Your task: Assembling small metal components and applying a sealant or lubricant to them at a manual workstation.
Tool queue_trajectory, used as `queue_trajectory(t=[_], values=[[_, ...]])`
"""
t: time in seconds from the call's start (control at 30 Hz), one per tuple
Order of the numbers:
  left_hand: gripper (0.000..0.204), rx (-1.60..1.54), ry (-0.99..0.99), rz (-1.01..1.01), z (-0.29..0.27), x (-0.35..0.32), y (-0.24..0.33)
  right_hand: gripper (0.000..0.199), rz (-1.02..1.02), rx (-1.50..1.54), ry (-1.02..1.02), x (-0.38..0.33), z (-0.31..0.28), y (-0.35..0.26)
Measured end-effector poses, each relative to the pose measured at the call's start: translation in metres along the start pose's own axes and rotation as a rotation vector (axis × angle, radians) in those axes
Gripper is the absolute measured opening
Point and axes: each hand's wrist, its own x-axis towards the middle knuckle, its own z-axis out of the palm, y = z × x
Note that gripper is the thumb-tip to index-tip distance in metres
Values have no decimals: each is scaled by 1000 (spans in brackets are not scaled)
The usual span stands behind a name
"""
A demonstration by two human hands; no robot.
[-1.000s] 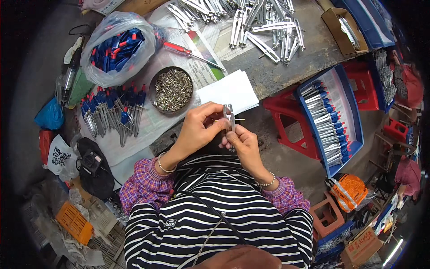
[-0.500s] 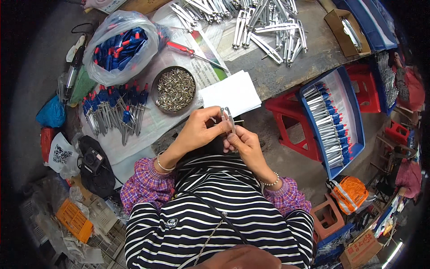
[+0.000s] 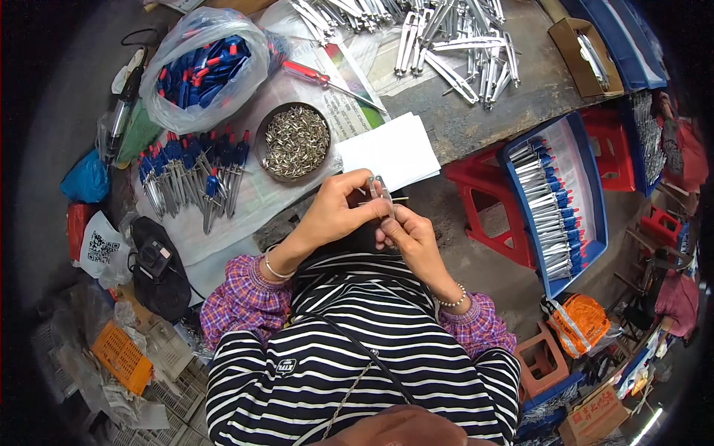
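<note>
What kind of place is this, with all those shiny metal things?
Probably a small workshop where metal compasses are put together by hand: a heap of metal parts on the worktable, a bowl of small metal pieces, and a blue tray of finished ones.

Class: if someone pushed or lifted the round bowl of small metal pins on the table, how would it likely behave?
The bowl looks shallow and wide, so it would probably slide, not tip. Heaped with metal pins, it is likely heavy for its size. The loose pins could spill if jolted.
</note>
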Motion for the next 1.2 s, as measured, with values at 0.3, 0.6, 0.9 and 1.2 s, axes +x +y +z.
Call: queue_trajectory(t=[0.3,0.6,0.9,1.2], values=[[16,-7,-11,34,-4,1,-1,17,36,-5,1,-1,-3,0],[15,91,-22,16,-4,0,2,17,25,-4,-14,0,-2,5],[12,112,-30,32,-10,0,2,18,86,36,-49,-1,-3,1],[17,-5,37,98,0,0,-8,18,73,109,-65,-3,-1,5]])
